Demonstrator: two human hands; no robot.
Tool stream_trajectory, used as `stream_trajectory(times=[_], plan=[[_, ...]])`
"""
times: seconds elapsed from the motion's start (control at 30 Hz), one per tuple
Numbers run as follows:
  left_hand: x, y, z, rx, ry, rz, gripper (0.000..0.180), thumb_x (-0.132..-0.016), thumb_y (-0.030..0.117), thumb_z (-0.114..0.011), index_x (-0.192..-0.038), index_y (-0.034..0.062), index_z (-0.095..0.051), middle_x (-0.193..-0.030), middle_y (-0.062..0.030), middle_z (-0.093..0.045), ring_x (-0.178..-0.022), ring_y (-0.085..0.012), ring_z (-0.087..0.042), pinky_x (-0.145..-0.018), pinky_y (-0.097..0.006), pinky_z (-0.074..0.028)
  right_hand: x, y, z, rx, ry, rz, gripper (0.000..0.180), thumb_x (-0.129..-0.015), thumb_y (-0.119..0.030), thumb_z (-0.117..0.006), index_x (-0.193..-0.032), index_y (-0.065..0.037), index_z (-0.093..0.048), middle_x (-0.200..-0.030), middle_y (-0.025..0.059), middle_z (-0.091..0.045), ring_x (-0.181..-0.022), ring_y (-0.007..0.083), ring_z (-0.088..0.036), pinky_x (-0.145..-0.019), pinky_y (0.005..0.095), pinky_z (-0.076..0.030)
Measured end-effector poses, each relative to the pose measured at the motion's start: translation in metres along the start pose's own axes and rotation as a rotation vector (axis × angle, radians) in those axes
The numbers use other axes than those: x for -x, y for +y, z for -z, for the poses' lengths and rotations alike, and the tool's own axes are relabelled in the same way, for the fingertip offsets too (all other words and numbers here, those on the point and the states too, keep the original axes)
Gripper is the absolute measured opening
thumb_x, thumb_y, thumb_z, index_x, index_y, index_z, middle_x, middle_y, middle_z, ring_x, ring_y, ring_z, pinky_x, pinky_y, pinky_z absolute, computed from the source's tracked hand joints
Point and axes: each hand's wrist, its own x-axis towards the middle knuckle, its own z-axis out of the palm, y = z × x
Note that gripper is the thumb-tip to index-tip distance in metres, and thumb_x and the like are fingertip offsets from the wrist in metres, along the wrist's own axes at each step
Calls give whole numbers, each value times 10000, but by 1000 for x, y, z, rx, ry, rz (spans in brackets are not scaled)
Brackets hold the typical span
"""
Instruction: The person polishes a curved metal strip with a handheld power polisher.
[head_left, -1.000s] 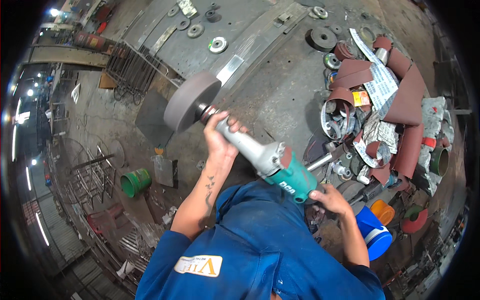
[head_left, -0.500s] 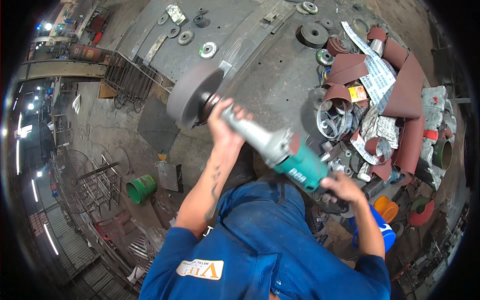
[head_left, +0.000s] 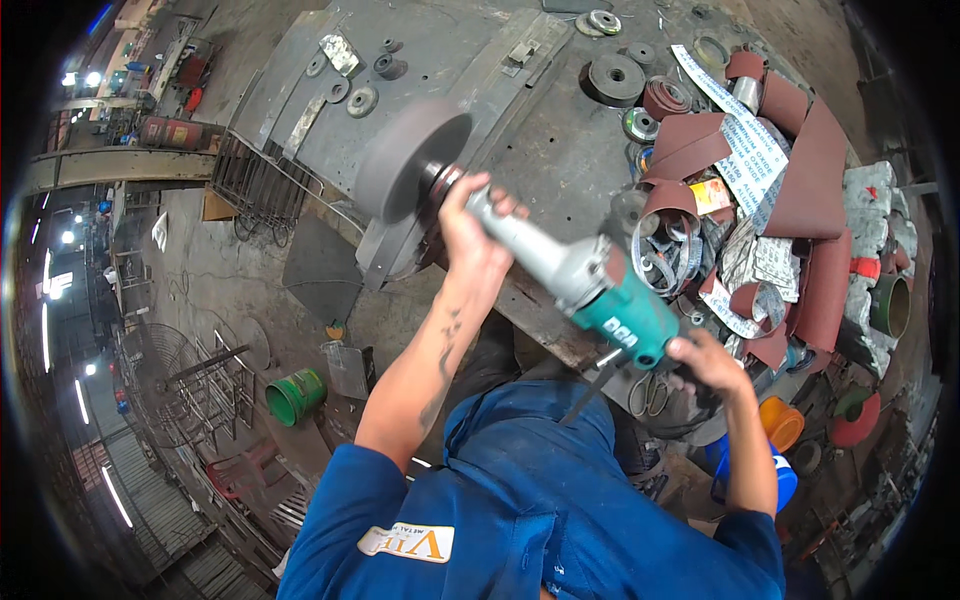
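Observation:
I hold a long straight grinder slantwise in front of my body, with a teal motor housing and a silver neck. My left hand is wrapped round the neck, just behind the wheel. The rear end by the housing is in the grip of my right hand, whose fingers are partly hidden. At the far left end of the tool sits a thick grey-brown grinding wheel, smeared by motion. It hangs over the near left edge of the metal workbench; I cannot tell whether it touches anything.
Brown abrasive sheets and belt loops are heaped on the bench's right side. Several discs, one a thick black wheel, lie farther back. A green bucket stands on the floor at left, a blue container at lower right, beside an orange one.
The grinder and both hands have shifted right and a little farther away, the wheel rising in the picture. The view has turned slightly. Both hands keep their grip.

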Motion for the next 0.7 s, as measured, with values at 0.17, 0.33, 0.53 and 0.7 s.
stream_trajectory(times=[0.17,0.33,0.53,0.7], plan=[[-5,1,-3,22,-30,16,189,-782,160,-673,-867,123,-508,-674,-10,-491,-549,-147,-481,-634,-411,-467,-6,-4,9,-12,-22,-4,722,-817,-668,-667,-894,48,-637,-574,54,-591,-425,104,-544,-391,248,-428],[39,20,50,8,149,-41,203,-770,153,-675,-878,126,-505,-657,-23,-502,-538,-158,-506,-591,-414,-472,-1,12,-28,48,-148,-82,693,-833,-656,-676,-919,31,-658,-602,56,-629,-424,92,-531,-399,246,-419],[20,14,22,-17,122,-18,177,-779,167,-654,-846,120,-497,-657,-10,-476,-528,-147,-482,-607,-397,-468,-1,-7,-10,32,-135,-45,682,-834,-629,-683,-915,48,-651,-624,81,-661,-413,99,-524,-399,258,-416],[-19,-1,-22,-8,12,-11,177,-781,160,-669,-844,114,-510,-668,-12,-490,-543,-146,-474,-622,-417,-466,-16,-14,29,-109,-44,-12,685,-835,-607,-693,-926,68,-611,-578,65,-590,-409,111,-528,-378,251,-409]])
